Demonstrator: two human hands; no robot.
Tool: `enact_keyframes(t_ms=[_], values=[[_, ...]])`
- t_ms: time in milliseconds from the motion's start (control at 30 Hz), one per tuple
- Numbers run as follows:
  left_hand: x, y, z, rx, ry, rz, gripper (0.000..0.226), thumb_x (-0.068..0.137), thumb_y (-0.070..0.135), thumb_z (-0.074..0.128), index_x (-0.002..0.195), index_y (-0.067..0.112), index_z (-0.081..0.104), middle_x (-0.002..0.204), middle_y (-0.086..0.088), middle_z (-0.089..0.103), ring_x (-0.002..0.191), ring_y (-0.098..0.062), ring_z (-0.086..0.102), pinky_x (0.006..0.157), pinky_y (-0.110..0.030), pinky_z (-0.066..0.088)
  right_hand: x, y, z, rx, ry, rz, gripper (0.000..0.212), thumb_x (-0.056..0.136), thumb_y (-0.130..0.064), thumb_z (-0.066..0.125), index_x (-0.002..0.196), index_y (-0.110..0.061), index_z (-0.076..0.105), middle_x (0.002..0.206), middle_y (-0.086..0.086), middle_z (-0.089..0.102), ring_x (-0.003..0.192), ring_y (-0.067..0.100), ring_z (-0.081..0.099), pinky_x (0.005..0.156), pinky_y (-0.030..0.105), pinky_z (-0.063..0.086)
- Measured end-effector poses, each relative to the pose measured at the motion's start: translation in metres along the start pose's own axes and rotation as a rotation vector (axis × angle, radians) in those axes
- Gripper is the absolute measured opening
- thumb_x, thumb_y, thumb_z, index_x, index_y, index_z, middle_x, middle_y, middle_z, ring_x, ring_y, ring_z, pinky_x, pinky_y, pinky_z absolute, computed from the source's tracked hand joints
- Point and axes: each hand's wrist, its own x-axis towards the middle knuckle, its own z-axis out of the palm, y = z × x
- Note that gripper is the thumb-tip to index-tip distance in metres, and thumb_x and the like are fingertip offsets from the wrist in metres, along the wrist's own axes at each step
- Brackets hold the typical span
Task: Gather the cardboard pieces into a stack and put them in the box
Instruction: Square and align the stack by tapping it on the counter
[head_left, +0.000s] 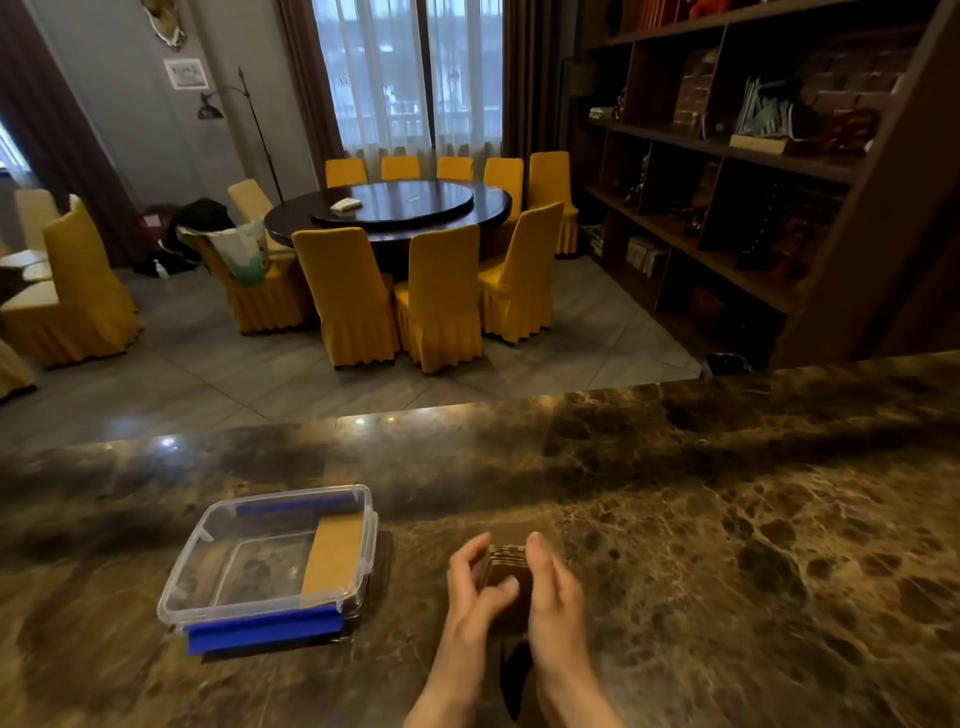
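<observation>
Both hands (511, 597) apparently cupped together.

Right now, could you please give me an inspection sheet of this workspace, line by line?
Surface: dark brown veined marble counter, glossy, with light reflections near its far edge.
Job's things: small stack of brown cardboard pieces held between both hands; clear plastic box with blue clips open to their left, with one tan cardboard strip lying inside along its right wall.
Clutter: nothing seen on the counter.
Grippers: left hand and right hand press the stack from either side, fingers curled round it.
Cables: nothing seen.
Surroundings: round dark dining table ringed by yellow-covered chairs; dark wooden shelving to the right; curtained window behind.
</observation>
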Motion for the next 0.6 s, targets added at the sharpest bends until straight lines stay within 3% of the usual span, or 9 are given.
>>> enact_keyframes(t_ms=[100,167,233,267,333,400,433,500,600], values=[[-0.003,0.017,0.008,-0.115,0.069,0.047,0.061,0.081,0.068,0.061,0.135,0.040,0.052,0.131,0.019,0.058,0.110,0.011,0.061,0.088,-0.018,0.045,-0.002,-0.004,0.001,-0.004,-0.006,-0.021,0.041,0.091,-0.053,0.055,0.084,-0.017,0.072,0.081,0.001,0.072,0.077,0.011,0.068,0.074,0.027,0.051],[-0.002,0.019,0.017,0.001,0.091,0.064,0.064,0.075,0.080,0.054,0.125,0.041,0.063,0.120,0.024,0.069,0.111,0.008,0.062,0.089,-0.016,0.043,-0.003,-0.002,-0.001,-0.005,-0.017,-0.012,0.039,0.090,-0.051,0.053,0.076,-0.017,0.066,0.074,0.003,0.066,0.063,-0.001,0.063,0.062,0.013,0.050],[0.000,0.018,0.027,0.060,0.167,0.068,0.046,0.082,0.071,0.052,0.107,0.039,0.074,0.105,0.019,0.077,0.108,0.000,0.067,0.091,-0.021,0.047,-0.004,-0.001,-0.001,0.003,-0.030,0.047,0.029,0.101,-0.036,0.049,0.084,-0.021,0.067,0.082,0.003,0.068,0.063,-0.007,0.063,0.060,0.006,0.049],[0.001,0.018,0.031,0.063,0.217,0.068,0.036,0.091,0.062,0.051,0.103,0.039,0.076,0.104,0.016,0.077,0.108,-0.003,0.068,0.093,-0.025,0.048,-0.002,0.001,0.001,0.012,-0.047,0.084,0.032,0.101,-0.040,0.048,0.092,-0.020,0.072,0.092,0.008,0.072,0.073,-0.004,0.068,0.067,0.009,0.052],[0.005,0.020,0.036,0.063,0.282,0.071,0.031,0.102,0.044,0.047,0.099,0.038,0.078,0.107,0.014,0.075,0.107,-0.007,0.067,0.094,-0.030,0.050,0.000,0.007,0.005,0.066,-0.054,0.137,0.055,0.089,-0.066,0.051,0.107,-0.020,0.075,0.109,0.010,0.075,0.098,0.013,0.072,0.092,0.034,0.058],[0.004,0.027,0.038,0.081,0.293,0.105,0.035,0.105,0.033,0.045,0.098,0.034,0.079,0.103,0.009,0.077,0.101,-0.007,0.069,0.093,-0.032,0.054,0.000,0.003,0.007,0.135,-0.052,0.168,0.072,0.078,-0.079,0.052,0.114,-0.019,0.074,0.113,0.007,0.075,0.107,0.020,0.071,0.101,0.045,0.054],[0.005,0.026,0.037,0.082,0.298,0.126,0.037,0.106,0.029,0.044,0.096,0.031,0.079,0.100,0.007,0.078,0.096,-0.005,0.071,0.089,-0.030,0.055,0.002,0.003,0.008,0.135,-0.063,0.139,0.069,0.081,-0.075,0.050,0.113,-0.019,0.073,0.111,0.007,0.075,0.105,0.017,0.071,0.099,0.041,0.055],[0.007,0.019,0.034,0.103,0.313,0.133,0.040,0.107,0.027,0.041,0.094,0.028,0.079,0.093,0.008,0.079,0.090,-0.004,0.072,0.082,-0.025,0.053,0.004,0.005,0.006,0.027,-0.077,0.042,0.052,0.097,-0.058,0.043,0.105,-0.017,0.074,0.101,0.004,0.075,0.088,0.002,0.072,0.083,0.020,0.056],[0.008,0.008,0.032,0.164,0.311,0.154,0.037,0.105,0.030,0.042,0.093,0.030,0.077,0.092,0.015,0.078,0.090,-0.003,0.071,0.078,-0.021,0.051,0.006,0.007,0.002,-0.066,-0.027,-0.034,0.044,0.101,-0.043,0.041,0.089,-0.015,0.074,0.084,0.004,0.075,0.079,0.006,0.071,0.068,0.016,0.052]])
